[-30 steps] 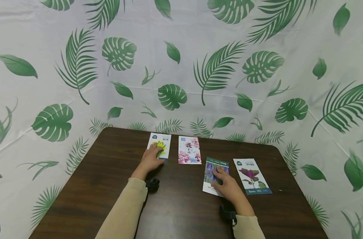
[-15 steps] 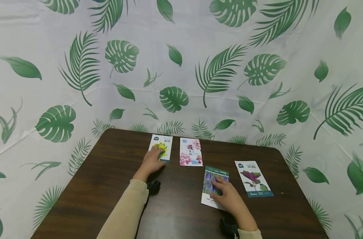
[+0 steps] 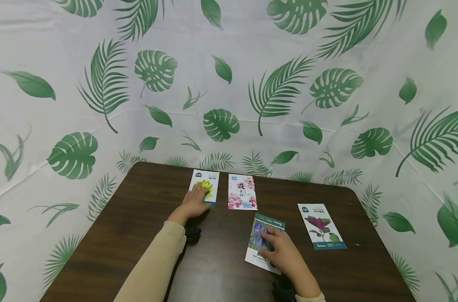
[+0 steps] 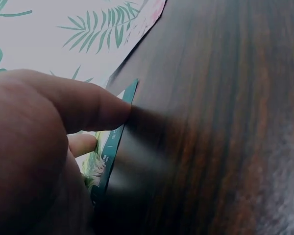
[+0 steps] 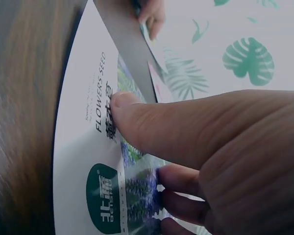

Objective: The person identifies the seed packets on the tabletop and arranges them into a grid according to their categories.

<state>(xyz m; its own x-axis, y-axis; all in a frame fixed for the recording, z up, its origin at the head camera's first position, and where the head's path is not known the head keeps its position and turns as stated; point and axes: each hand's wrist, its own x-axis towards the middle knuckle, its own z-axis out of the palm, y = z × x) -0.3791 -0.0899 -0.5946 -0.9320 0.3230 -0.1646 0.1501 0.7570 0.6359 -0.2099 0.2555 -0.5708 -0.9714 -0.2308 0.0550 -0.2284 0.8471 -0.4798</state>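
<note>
Your right hand (image 3: 283,256) lies flat, fingers spread, pressing on the purple-flower seed packet (image 3: 264,242), which sits tilted on the dark table (image 3: 138,235) in front of the pink-flower packet (image 3: 241,191). The hand hides the purple-flower packet's near right corner. In the right wrist view, your thumb (image 5: 186,129) rests on its white margin; the print there is partly blurred. Your left hand (image 3: 192,203) rests with straight fingers on the yellow-flower packet (image 3: 205,186), just left of the pink-flower packet, covering its lower left. The red-leaf packet (image 3: 321,226) lies right of the purple-flower packet, untouched. Both wrists are cut off at the frame's edge.
</note>
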